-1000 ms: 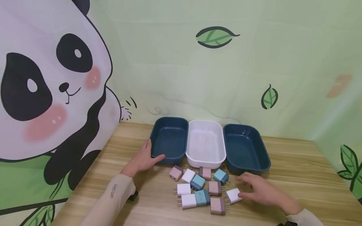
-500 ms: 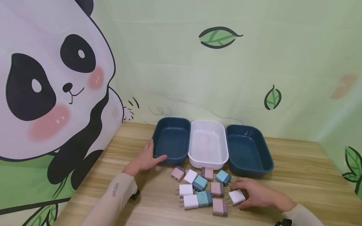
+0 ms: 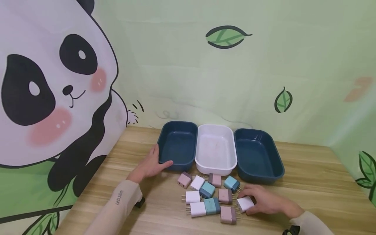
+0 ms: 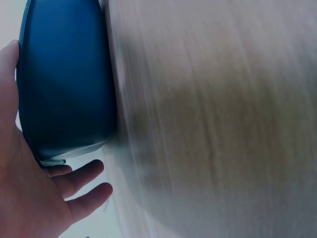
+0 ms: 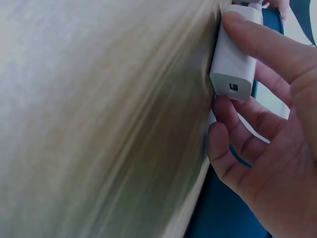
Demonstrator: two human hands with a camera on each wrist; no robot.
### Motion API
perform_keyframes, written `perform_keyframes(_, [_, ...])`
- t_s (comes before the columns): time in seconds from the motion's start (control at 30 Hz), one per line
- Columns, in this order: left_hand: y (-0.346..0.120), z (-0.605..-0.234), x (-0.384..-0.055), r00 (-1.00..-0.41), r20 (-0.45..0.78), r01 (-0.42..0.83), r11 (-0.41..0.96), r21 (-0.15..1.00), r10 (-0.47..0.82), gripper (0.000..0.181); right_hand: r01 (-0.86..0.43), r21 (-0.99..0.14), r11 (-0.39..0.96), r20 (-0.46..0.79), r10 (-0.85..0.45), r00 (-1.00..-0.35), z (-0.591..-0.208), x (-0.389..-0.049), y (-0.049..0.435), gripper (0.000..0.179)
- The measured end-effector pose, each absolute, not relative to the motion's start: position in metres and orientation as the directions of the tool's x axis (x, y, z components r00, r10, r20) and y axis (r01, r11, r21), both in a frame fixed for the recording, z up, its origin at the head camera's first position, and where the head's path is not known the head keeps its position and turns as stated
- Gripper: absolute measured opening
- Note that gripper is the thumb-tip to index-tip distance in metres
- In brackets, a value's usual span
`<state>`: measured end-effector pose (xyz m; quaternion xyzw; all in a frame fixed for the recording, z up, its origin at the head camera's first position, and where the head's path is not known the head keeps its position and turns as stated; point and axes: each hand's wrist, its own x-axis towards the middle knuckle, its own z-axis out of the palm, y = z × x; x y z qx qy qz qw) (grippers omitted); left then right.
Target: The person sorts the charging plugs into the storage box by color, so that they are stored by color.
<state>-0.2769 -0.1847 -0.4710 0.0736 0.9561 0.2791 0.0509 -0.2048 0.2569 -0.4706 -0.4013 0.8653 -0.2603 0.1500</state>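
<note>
My right hand [image 3: 268,199] has its thumb on one side of a white charger plug [image 3: 245,204] and its fingers on the other, pinching it at the table. In the right wrist view, this white charger [image 5: 234,62] shows a USB port at its near end. My left hand [image 3: 148,165] rests at the near left corner of the left dark blue tray [image 3: 176,165], fingers spread and mostly straight. The left wrist view has that hand [image 4: 29,188] with its thumb at the tray rim. White, pink and teal chargers [image 3: 210,206] lie in a loose group between the hands.
A white tray [image 3: 215,170] stands between the left blue tray and another dark blue tray [image 3: 259,178], all in a row. Behind them rises a green printed backdrop [image 3: 182,81]. The wooden table [image 3: 308,169] extends right of the trays.
My right hand has moved in around the white charger, from touching its edge to pinching it. The left hand stays at the tray corner. The head view has shifted slightly.
</note>
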Motion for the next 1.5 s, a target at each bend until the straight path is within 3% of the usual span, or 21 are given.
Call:
perform_keyframes(0.63, [-0.184, -0.460, -0.271, -0.980, -0.107, 0.088, 0.844, 0.529, 0.170, 0.115, -0.596, -0.574, 0.561, -0.005, -0.731, -0.683, -0.439, -0.207, 0.253, 0.035])
perform_keyframes(0.97, [-0.181, -0.462, -0.275, -0.985, -0.098, 0.070, 0.842, 0.535, 0.144, 0.106, -0.585, -0.558, 0.589, 0.007, -0.701, -0.713, -0.419, -0.219, 0.238, 0.037])
perform_keyframes(1.5, [-0.184, -0.462, -0.279, -0.981, -0.136, 0.033, 0.811, 0.584, 0.138, 0.110, -0.643, -0.484, 0.593, 0.038, -0.720, -0.693, -0.393, -0.246, 0.198, 0.040])
